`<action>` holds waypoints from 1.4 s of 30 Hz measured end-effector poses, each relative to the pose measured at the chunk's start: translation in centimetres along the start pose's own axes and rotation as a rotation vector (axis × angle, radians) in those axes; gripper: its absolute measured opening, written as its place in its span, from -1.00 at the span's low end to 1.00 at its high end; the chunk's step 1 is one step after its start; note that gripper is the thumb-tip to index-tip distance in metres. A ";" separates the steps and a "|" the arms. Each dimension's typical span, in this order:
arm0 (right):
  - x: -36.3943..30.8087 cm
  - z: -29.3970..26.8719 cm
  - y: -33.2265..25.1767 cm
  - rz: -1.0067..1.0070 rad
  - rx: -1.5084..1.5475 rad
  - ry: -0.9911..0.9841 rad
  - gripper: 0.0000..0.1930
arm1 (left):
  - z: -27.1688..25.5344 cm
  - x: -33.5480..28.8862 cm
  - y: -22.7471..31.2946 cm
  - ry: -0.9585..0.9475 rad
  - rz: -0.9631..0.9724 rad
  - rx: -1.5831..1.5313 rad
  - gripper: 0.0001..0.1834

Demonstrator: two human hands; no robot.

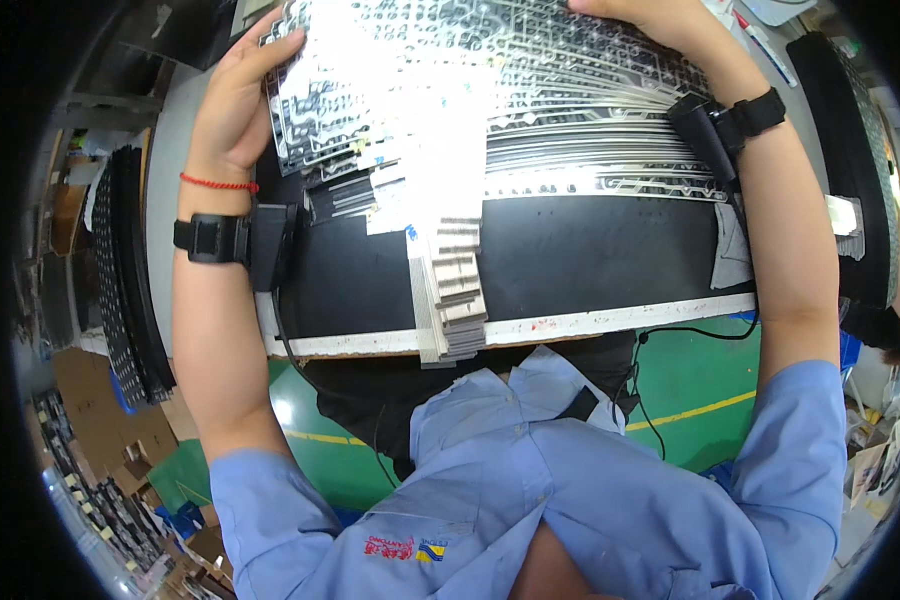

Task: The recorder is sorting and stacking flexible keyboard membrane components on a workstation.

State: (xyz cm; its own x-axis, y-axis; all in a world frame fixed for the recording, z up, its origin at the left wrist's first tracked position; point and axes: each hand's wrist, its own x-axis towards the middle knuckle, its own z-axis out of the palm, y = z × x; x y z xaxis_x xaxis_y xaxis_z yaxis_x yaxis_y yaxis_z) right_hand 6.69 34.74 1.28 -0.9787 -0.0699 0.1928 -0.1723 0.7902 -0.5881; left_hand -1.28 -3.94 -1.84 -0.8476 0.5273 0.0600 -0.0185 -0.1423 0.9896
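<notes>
A fanned stack of thin, see-through printed circuit sheets (590, 60) with silvery traces lies across the black work mat (590, 250). My left hand (238, 95) grips the top sheet at its left edge, thumb on the upper face and fingers beneath. At the far right, my right hand (660, 22) has its thumb on the sheets' far edge; its other fingers run partly out of view. Glare washes out the middle of the sheets. Their pale connector tails (455, 280) bunch together and hang past the table's near edge.
A white strip (570, 322) borders the table's near side. Black ridged panels (130, 270) stand at the left, and another black padded piece (845, 160) at the right. A red-and-blue pen (765, 48) lies at the upper right. Black cables (695, 330) run from my wrist devices.
</notes>
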 end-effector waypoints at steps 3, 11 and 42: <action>0.1 -0.1 0.6 0.003 0.097 -0.022 -0.74 | -0.8 0.5 -0.4 -0.004 -0.002 0.051 -0.46; -0.1 0.3 0.4 0.033 0.181 -0.047 -0.77 | -0.9 0.8 -0.6 -0.037 -0.001 -0.037 -0.48; 0.9 -0.3 4.6 -0.034 0.104 -0.009 -0.57 | 1.3 0.5 0.7 -0.056 0.011 -0.171 -0.59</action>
State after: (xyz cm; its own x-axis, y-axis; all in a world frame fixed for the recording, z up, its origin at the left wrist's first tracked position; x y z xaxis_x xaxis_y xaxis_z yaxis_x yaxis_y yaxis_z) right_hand 5.04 38.52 -1.00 -0.9730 -0.1009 0.2074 -0.2153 0.7197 -0.6600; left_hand -1.04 -2.64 -0.96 -0.8174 0.5701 0.0825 -0.1034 -0.2862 0.9526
